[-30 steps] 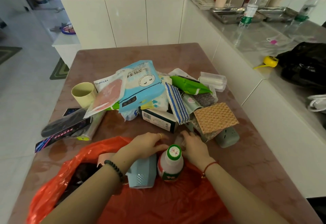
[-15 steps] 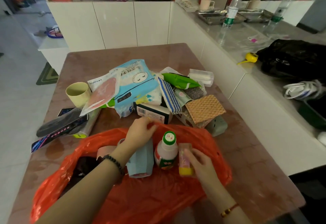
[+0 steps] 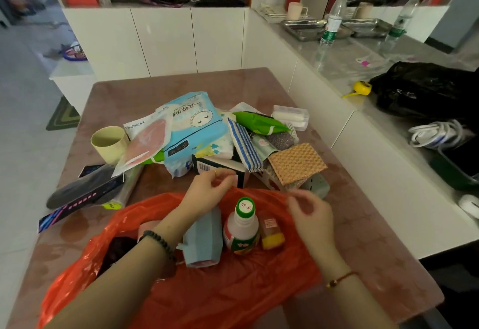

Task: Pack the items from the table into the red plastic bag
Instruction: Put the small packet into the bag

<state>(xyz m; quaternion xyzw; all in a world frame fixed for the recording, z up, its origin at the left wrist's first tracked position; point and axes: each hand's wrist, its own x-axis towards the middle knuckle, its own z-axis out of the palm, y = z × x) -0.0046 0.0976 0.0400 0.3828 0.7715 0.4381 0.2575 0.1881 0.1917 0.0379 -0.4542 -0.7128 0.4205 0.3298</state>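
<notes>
The right hand (image 3: 309, 214) has let go of the small yellow-based bottle (image 3: 270, 231), now standing beside it inside the red plastic bag (image 3: 233, 292); fingers loose, empty. The left hand (image 3: 206, 190) still pinches the bag's rim.

Red plastic bag (image 3: 233, 290) at near table edge; white green-capped bottle (image 3: 242, 227) upright in it, small yellow-based container (image 3: 270, 233) just right, blue-grey box (image 3: 203, 240) just left. Item pile behind bag, mid-table (image 3: 145, 90); pale yellow cup (image 3: 110, 143) at pile's left.
</notes>
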